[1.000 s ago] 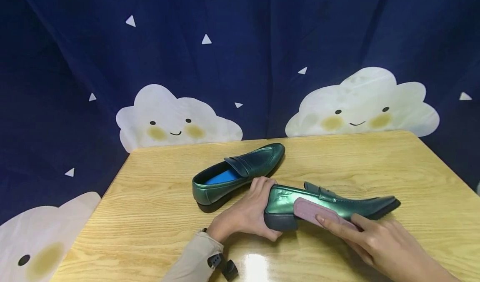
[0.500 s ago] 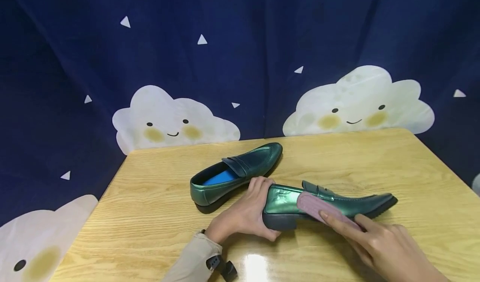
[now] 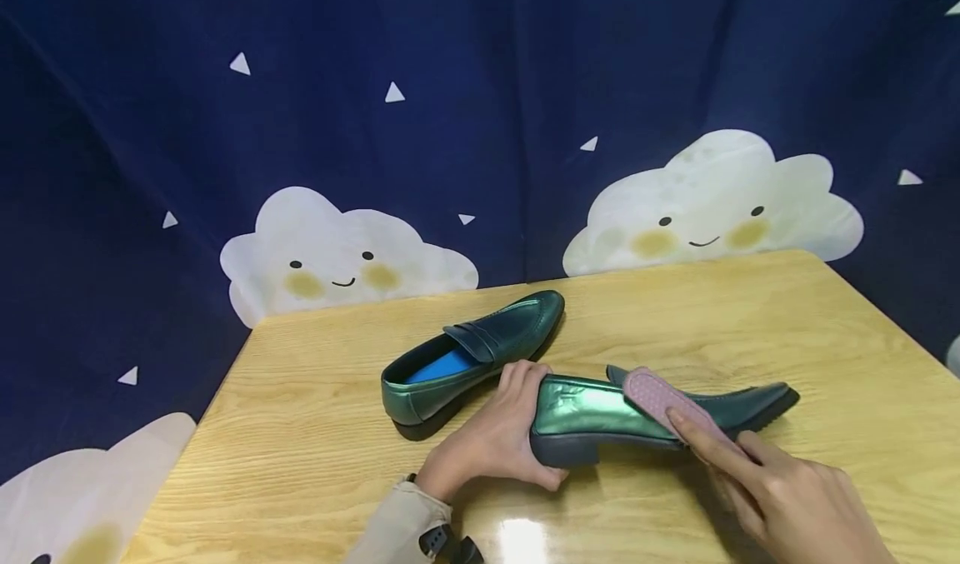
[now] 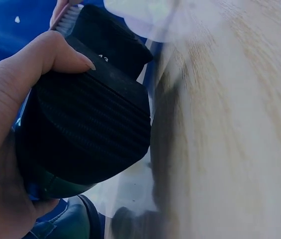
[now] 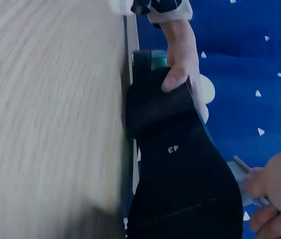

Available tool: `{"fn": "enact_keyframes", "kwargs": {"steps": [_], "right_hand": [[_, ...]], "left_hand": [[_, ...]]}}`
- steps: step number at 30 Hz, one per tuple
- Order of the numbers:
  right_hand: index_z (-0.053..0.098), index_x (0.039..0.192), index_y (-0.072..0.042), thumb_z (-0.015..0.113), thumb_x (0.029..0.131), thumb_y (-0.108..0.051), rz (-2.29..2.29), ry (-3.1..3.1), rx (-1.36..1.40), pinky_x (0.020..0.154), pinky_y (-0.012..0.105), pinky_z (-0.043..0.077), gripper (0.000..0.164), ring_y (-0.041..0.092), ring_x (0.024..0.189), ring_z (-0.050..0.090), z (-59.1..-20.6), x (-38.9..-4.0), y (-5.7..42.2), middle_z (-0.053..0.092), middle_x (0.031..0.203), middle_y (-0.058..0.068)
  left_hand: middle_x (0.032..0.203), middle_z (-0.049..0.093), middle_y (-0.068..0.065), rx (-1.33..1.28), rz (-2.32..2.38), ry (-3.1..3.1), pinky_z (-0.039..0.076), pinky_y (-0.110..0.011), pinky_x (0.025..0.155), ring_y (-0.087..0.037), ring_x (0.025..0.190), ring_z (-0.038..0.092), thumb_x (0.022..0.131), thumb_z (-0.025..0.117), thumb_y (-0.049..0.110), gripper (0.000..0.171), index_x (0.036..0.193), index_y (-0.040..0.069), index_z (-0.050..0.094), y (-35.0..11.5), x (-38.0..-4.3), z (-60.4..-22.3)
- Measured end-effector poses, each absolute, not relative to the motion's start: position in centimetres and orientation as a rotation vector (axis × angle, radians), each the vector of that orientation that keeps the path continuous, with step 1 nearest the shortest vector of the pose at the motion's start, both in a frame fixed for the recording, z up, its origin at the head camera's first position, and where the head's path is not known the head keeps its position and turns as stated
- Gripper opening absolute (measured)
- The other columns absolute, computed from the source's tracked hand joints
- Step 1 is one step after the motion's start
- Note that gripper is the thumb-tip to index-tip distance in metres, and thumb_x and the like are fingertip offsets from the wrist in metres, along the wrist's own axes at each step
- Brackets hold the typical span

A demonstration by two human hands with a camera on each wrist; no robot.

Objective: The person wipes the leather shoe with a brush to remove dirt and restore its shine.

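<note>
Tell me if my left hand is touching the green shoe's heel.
Touching: in the left wrist view, the left hand lays its thumb over the black heel, with no gap.

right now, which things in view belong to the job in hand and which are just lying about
Part of the job:
green shoe, gripped at the heel by the left hand
pink brush, held at the green shoe's side by the right hand

Just there:
second shoe, on the table, perhaps the other of the pair
cloud-print curtain, backdrop only
</note>
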State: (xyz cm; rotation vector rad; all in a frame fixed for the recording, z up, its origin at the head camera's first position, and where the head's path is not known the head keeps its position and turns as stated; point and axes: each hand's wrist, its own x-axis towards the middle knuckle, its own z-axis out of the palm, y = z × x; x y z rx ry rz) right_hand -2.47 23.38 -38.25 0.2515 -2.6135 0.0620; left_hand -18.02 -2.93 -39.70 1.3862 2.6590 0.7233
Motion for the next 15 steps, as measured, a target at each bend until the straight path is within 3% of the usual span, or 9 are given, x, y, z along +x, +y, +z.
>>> {"fn": "enact_keyframes", "kwargs": {"steps": [2,3,15], "right_hand": [[0.049,0.136,-0.045,0.015,0.099,-0.056,0.069,-2.601,0.223,0.045,0.021,0.017,0.051,0.000,0.048,0.014,-38.3,-2.4,23.4,0.023,0.064,-0.012],[0.050,0.136,-0.044,0.003,0.095,-0.058,0.086,-2.589,0.244,0.045,0.020,0.018,0.064,-0.001,0.048,0.014,-38.4,-2.3,23.2,0.023,0.065,-0.013],[0.055,0.135,-0.037,0.013,0.099,-0.057,0.128,-2.461,0.214,0.044,0.020,0.017,0.059,-0.003,0.049,0.012,-38.7,-2.4,23.8,0.026,0.063,-0.013]], "left_hand": [[0.132,0.034,-0.004,1.392,0.717,2.654,0.040,-0.026,0.097,-0.017,0.119,0.031,0.056,0.083,0.049,0.110,0.142,0.008,0.027,-2.9,-18.0,-39.7],[0.132,0.034,-0.004,1.396,0.715,2.654,0.040,-0.026,0.097,-0.017,0.119,0.031,0.056,0.083,0.049,0.111,0.142,0.008,0.027,-2.9,-18.0,-39.6],[0.132,0.034,-0.005,1.420,0.703,2.679,0.040,-0.025,0.097,-0.018,0.119,0.032,0.057,0.081,0.050,0.109,0.141,0.007,0.028,-2.9,-18.0,-39.7]]}}
